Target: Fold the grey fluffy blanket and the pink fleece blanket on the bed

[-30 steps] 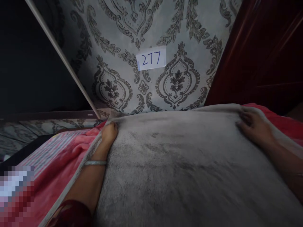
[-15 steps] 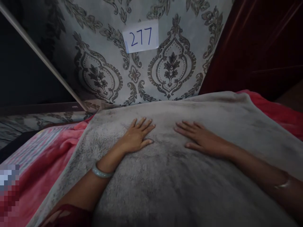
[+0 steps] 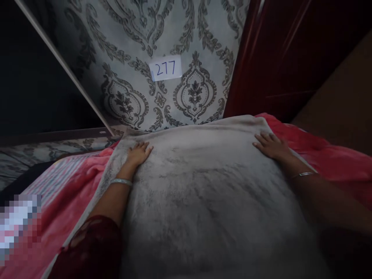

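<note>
- Nearest, a dark red lace-like sleeve (image 3: 95,240) covers the left forearm; the right arm's near end sinks into shadow.
- The grey plush blanket (image 3: 209,186) spreads from the bottom of the view to the wall, lying over red-pink bedding. Dark streaks cross its middle; whether these are shallow creases or brushed pile, I cannot tell.
- A pale green bangle (image 3: 121,181) circles the left wrist, and a thin silver-coloured bracelet (image 3: 305,174) the right.
- The left hand (image 3: 138,154) is open, palm down on the plush near its far left corner, gripping nothing.
- The right hand (image 3: 271,145) is likewise flat and open, near the far right edge.
- Half a second ago both hands lay close together at the middle; now they are well apart, near opposite side edges. I judge this an outward smoothing stroke, with the far band now looking fairly even.
- Beside the plush, the red-pink fleece bedding (image 3: 334,159) shows on both sides, bunched at the left next to a striped cloth (image 3: 61,170).
- Farthest, the damask wallpaper (image 3: 194,97) bears a paper label (image 3: 166,68) reading 277, left of a glossy dark red panel (image 3: 279,58).
</note>
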{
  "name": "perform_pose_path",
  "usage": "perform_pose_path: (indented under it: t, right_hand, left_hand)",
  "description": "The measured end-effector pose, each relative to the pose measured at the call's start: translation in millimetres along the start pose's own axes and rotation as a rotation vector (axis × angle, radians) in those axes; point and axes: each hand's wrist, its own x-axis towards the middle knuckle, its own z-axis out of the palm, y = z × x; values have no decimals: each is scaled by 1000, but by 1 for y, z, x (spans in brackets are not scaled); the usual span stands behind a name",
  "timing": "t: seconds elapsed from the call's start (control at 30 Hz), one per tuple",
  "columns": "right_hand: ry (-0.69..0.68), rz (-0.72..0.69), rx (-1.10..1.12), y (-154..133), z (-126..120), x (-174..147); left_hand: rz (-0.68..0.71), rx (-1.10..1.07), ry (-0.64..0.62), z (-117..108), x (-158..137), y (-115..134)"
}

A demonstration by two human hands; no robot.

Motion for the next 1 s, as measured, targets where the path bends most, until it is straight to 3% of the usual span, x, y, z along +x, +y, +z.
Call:
perform_pose_path:
  t: [0.1,0.17,0.23,0.33,0.4,0.43,0.53,0.67,0.77,0.87,1.0]
  right_hand:
    - [2,129,31,13,-22,-30]
    - [80,107,24,-16,-30,-56]
    - [131,-162,29,-72,-27,-86]
    - [5,-598,34,-164,-7,-127]
    - [-18,-682,47,-198,7,-140]
    - [-20,-679,49,-201,12,-140]
    - [-37,-449,33,-159,12,-122]
    - [-40,-28,-1,-45,-8,-112]
    - [-24,129,-11,16,-13,-128]
    - [-20,162,-9,41,-6,-141]
    - [30,143,38,48,8,-144]
  left_hand:
    - [-6,-35,-43,-13,-13,9]
    - [-18,-24,17,-20,-31,36]
    - [93,-8,65,-21,-56,77]
    - [504,-20,54,-6,-97,136]
    - [584,-14,13,10,-119,157]
    - [577,-8,5,18,-127,161]
    - [510,12,59,33,-139,158]
    - [429,62,108,31,-139,145]
    - [318,97,95,22,-140,125]
    - [128,100,57,18,-144,84]
    - [-86,60,67,17,-165,12]
